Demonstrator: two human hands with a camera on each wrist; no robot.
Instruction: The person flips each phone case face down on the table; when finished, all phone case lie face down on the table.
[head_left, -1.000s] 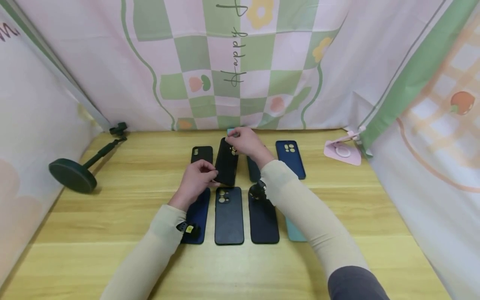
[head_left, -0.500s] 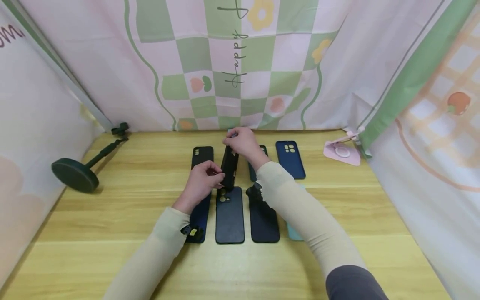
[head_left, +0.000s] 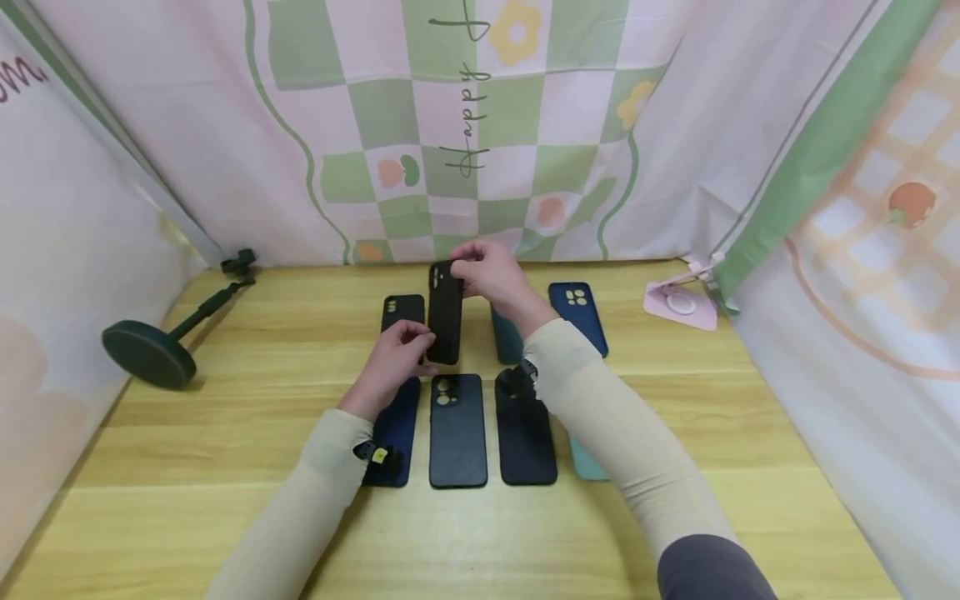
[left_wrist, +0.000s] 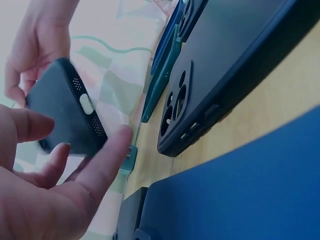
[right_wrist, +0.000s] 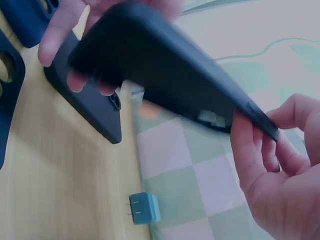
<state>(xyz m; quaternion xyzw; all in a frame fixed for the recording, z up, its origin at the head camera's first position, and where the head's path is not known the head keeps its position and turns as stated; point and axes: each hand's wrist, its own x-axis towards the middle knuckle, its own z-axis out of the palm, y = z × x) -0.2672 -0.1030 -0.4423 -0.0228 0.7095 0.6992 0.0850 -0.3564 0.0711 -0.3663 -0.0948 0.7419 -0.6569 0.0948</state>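
A black phone case (head_left: 446,317) stands nearly upright above the far side of the table, its camera cutouts at the upper left. My right hand (head_left: 497,279) pinches its top end between thumb and fingers. By the case's lower end is my left hand (head_left: 397,354); in the left wrist view its fingers (left_wrist: 102,165) are spread around that end, without a clear grip. The lower end shows a charging slot and speaker holes. A black case (head_left: 403,308) lies just left of the held one, partly behind my left hand.
In the near row lie a blue case (head_left: 393,425), a dark case (head_left: 459,437), a black case (head_left: 528,442) and a light teal case (head_left: 588,458). Behind are a dark teal case (head_left: 507,337) and a blue case (head_left: 579,312). A teal plug (right_wrist: 144,208), dark stand (head_left: 150,354) and pink stand (head_left: 678,307) sit near the edges.
The held phone case has turned about its length; its camera cutouts moved from the right side to the left. My left hand shifted right, then back left.
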